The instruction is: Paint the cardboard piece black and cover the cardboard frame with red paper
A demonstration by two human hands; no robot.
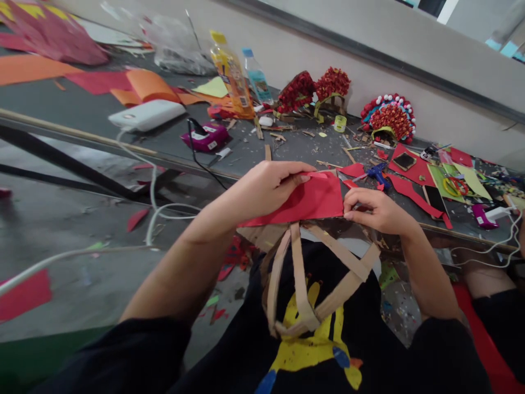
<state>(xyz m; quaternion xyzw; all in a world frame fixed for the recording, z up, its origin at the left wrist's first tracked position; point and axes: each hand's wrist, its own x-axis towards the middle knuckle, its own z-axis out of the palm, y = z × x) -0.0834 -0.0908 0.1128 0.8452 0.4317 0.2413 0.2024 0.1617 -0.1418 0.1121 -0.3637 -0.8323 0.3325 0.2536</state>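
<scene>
Red sheet (318,200) lies across the top of the cardboard-strip frame (301,268), long axis roughly left-right between both hands, left hand (266,186) grip closed near its upper edge, right hand (379,210) grip pinching its lower right corner.

The camera is on the person's head and looks forward and down. It is close to the left hand (275,187) and right hand (375,210), and right above the dark shirt (229,345). It looks across the table (45,101) to the wall (361,52) on the far side. The view is tipped, so the table slopes down to the right. Some floor (98,219) shows at the left.
</scene>
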